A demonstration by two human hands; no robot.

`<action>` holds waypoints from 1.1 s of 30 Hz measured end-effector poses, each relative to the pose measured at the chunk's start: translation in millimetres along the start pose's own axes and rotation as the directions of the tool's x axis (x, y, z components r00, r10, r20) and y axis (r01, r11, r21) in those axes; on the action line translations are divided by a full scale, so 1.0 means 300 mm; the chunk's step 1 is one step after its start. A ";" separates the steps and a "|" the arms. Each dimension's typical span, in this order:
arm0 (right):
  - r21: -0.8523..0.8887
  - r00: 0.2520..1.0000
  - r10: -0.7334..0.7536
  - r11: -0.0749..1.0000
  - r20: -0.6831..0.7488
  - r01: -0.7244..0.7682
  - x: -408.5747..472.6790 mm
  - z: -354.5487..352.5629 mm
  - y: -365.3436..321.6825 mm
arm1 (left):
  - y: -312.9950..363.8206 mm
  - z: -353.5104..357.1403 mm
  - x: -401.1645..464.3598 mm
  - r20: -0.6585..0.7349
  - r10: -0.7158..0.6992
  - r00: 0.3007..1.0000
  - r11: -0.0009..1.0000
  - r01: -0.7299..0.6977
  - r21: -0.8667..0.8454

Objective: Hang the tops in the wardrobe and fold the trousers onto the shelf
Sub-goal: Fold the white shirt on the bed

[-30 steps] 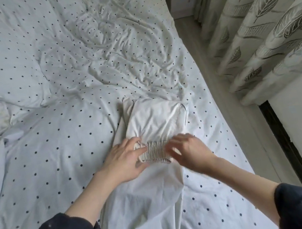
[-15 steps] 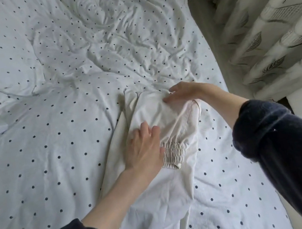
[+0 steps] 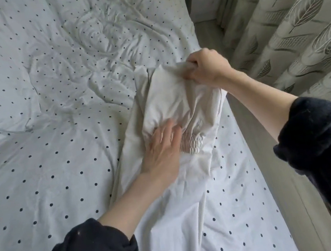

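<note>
Cream-white trousers [image 3: 183, 187] lie along the right side of the bed, their far end folded back towards me so that a gathered elastic cuff [image 3: 191, 143] lies on top. My left hand [image 3: 162, 149] presses flat on the folded layer beside the cuff, fingers straight. At the far fold, my right hand [image 3: 205, 68] grips a bunch of the fabric and lifts it slightly.
The bed carries a crumpled white duvet with dark dots [image 3: 48, 100]. A strip of floor [image 3: 254, 133] runs along the bed's right edge. Leaf-patterned curtains [image 3: 295, 18] hang at the right, and a white piece of furniture [image 3: 203, 0] stands at the far end.
My right hand went from the cuff to the far fold and closed on the fabric there. My left hand shifted from pinching the cuff to pressing flat on the fold.
</note>
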State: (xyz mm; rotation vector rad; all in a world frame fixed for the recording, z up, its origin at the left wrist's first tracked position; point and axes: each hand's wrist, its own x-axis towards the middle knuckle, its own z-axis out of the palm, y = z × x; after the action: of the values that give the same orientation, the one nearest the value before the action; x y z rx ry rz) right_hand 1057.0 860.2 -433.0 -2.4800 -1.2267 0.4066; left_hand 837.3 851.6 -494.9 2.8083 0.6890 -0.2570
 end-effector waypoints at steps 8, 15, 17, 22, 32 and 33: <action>-0.227 0.946 -0.243 0.954 -0.213 0.194 -0.167 0.004 0.011 | -0.011 -0.041 0.108 0.022 0.068 0.997 0.959 -0.060 -0.278; -0.253 0.825 -0.404 0.911 -0.396 0.325 -0.516 0.149 -0.081 | -0.170 -0.057 -0.192 -0.505 -0.525 0.685 0.785 0.160 -0.598; -0.246 0.847 -0.462 0.881 -0.262 0.404 -0.613 0.202 -0.085 | -0.178 -0.079 -0.232 -0.570 -0.535 0.624 0.792 0.136 -0.595; -0.190 0.756 -0.647 0.733 0.105 0.653 -0.768 0.301 -0.042 | -0.128 -0.010 -0.309 -0.520 -0.007 0.854 0.973 -0.114 -0.200; 0.007 0.977 -0.030 1.000 0.213 0.029 -0.298 0.297 0.032 | -0.091 0.140 -0.390 -0.110 -0.052 0.993 0.998 0.056 0.039; 0.025 0.957 -0.009 1.000 0.289 0.002 -0.269 0.305 0.026 | -0.087 0.130 -0.383 -0.124 -0.060 0.990 0.997 0.066 0.038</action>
State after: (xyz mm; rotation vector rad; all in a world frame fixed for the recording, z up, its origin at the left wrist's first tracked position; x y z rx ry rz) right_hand 978.7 807.1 -510.4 -2.4571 -1.3261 0.8017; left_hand 720.4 814.0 -511.2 2.8651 0.8094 -0.1116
